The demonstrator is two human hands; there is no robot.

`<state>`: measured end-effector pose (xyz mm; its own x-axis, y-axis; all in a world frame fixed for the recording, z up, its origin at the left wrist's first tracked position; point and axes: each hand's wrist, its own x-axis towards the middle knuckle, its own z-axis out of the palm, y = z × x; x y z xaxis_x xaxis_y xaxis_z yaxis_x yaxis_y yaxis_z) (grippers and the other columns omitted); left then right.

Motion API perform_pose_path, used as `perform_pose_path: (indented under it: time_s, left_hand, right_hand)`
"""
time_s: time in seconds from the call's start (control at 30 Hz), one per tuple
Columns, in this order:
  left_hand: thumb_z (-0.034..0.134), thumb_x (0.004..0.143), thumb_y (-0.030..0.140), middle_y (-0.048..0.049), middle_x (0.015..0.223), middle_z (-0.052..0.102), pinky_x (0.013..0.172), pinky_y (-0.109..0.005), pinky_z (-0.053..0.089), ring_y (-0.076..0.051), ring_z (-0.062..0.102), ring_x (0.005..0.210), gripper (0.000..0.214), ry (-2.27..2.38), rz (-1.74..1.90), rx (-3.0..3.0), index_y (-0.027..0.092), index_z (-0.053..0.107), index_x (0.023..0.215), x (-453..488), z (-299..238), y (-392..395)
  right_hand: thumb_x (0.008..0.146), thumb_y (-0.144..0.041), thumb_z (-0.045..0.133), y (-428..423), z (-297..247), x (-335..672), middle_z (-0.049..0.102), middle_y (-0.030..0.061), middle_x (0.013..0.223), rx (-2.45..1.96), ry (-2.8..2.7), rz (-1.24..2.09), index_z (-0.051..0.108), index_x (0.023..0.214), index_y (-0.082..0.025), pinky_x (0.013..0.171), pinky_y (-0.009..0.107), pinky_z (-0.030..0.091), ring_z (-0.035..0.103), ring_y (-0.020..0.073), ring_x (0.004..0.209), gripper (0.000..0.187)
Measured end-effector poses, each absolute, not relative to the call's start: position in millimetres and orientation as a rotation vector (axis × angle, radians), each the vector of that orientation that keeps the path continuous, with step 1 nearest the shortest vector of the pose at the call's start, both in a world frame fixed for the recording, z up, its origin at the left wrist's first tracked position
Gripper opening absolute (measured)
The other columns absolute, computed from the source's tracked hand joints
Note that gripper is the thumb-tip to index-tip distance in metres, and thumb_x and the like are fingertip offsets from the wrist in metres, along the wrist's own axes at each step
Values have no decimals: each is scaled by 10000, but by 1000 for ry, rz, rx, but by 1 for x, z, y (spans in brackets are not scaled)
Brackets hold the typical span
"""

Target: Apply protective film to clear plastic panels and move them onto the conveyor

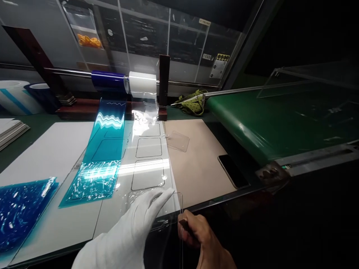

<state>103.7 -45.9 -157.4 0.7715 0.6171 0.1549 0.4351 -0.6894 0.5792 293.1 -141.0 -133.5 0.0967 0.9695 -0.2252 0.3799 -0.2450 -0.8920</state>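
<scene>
My left hand [137, 216], in a white glove, is closed at the table's front edge on a clear plastic sheet [179, 200]. The sheet's thin, rounded outline shows around the glove, partly over the edge; its lower part is hard to see. Just right of it, my bare right hand [198, 233] is curled around a thin dark brown strip-like tool [186, 226], whose exact kind is unclear. Beyond the glove, clear film [146, 116] runs down from a clear roll [143, 84] over a white sheet with black rounded outlines [148, 173].
A blue film strip [102, 149] comes off a blue roll [109, 80]. Blue sheets [25, 213] lie left. A tan board [196, 168] bears small clear plates [178, 141]; a phone [232, 171] rests at its right. Farther right is a green conveyor belt [280, 123].
</scene>
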Motion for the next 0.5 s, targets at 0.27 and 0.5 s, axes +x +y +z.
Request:
perform_pose_path:
  time_s: [0.27,0.5]
  left_hand:
    - [566,768,241,-79,1321,488,990,-427,460,-295,503,1219,859,816,503,2579,352,104,1484,133,-177,-46]
    - [720,528,596,-138,1354,404,983,-515,445,-396,455,1233,1208,628,244,2448,304,60,1496,143,-149,-40]
  right_hand:
    - [391,-670,826,-154,-160,307,441,-22,756,-1724,-1251,1116,576,791,-230,640,220,497,441,123,670,645]
    - [399,-796,726,-160,-190,321,445,-22,709,-1597,-1334,1083,534,677,-221,555,206,468,431,117,627,667]
